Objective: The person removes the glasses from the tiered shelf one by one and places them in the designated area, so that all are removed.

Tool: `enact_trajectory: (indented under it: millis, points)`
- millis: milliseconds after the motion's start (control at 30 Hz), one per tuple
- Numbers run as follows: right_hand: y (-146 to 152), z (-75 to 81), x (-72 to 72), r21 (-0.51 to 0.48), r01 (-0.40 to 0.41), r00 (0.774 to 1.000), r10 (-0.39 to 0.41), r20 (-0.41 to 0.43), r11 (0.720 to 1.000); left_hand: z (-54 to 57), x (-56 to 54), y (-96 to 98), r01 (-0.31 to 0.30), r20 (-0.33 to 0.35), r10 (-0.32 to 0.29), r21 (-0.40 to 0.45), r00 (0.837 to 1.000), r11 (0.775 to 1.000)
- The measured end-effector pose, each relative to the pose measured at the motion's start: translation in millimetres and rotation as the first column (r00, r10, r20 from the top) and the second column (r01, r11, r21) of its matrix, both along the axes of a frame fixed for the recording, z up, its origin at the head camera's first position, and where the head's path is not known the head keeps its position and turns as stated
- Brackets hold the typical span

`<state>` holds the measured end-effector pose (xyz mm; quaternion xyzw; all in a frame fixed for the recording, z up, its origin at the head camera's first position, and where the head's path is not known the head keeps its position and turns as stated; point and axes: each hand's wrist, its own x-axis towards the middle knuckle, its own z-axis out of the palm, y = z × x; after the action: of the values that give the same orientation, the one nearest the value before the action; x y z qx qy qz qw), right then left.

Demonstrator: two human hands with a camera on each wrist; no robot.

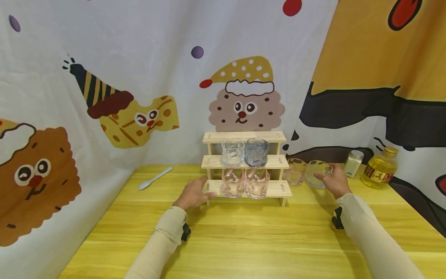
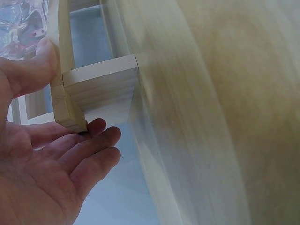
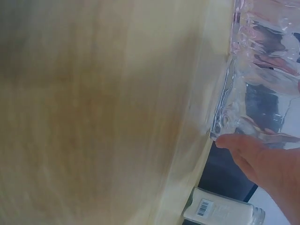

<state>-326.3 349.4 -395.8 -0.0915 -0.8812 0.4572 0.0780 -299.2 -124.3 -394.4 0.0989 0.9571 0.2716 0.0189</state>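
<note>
A three-step wooden display stand (image 1: 214, 187) stands toward the back of the table. My left hand (image 1: 195, 192) grips the left end of its lowest step, thumb along the upper side and fingers (image 2: 96, 154) curled below. Beyond the stand's right end, my right hand (image 1: 336, 181) holds a clear glass (image 1: 315, 175) by its right side, with the thumb on the near wall. A pink glass (image 1: 294, 172) stands right beside that one. Two more pink glasses (image 1: 232, 183) sit on the lowest step; a clear glass (image 1: 232, 152) and a blue glass (image 1: 256, 152) occupy the middle step.
To the right of my right hand are a white-filled jar (image 1: 353, 164) and a bottle of yellow oil (image 1: 379, 169). A pale spoon (image 1: 155, 178) lies at the back left of the wooden table (image 1: 223, 240). A cartoon-printed cloth (image 1: 167, 46) hangs behind.
</note>
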Motion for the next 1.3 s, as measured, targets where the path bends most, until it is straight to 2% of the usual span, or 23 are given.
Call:
enact_trajectory:
  millis: [333, 700, 867, 933, 1033, 1167, 1300]
  points:
    - [1, -2.0, 1.6, 0.019, -0.043, 0.998, 0.043, -0.042, 0.999, -1.8, -1.8, -0.4, -0.016, -0.005, 0.016, -0.007, 1.000, 1.000]
    - [-1, -4.6, 0.3, 0.024, -0.043, 0.998, 0.044, -0.044, 0.999, 0.6, 0.6, 0.1, -0.015, 0.005, 0.015, -0.006, 1.000, 1.000]
    - [3, -3.4, -1.7, 0.032, -0.056, 0.998, 0.056, 0.009, 0.998, -1.3, -0.6, -0.3, -0.013, -0.003, 0.013, -0.005, 1.000, 1.000]
    - [5, 0.0, -1.6, 0.064, -0.059, 0.998, 0.057, 0.030, 0.996, -1.6, -0.5, 0.1, -0.013, -0.001, 0.013, 0.000, 1.000, 1.000]
    - [3, 8.1, -0.5, 0.128, -0.051, 0.999, 0.049, 0.014, 0.990, -0.5, 0.0, 0.2, -0.009, -0.001, 0.009, 0.006, 1.000, 1.000]
    - [-8, 24.8, 5.2, 0.225, -0.039, 0.995, 0.059, -0.081, 0.974, 0.4, 0.8, 0.0, -0.004, 0.003, 0.004, 0.010, 1.000, 1.000]
    - [-29, 42.3, 12.4, 0.299, -0.040, 0.981, 0.095, -0.171, 0.954, -0.2, -0.5, -0.4, -0.012, 0.012, 0.012, 0.007, 1.000, 1.000]
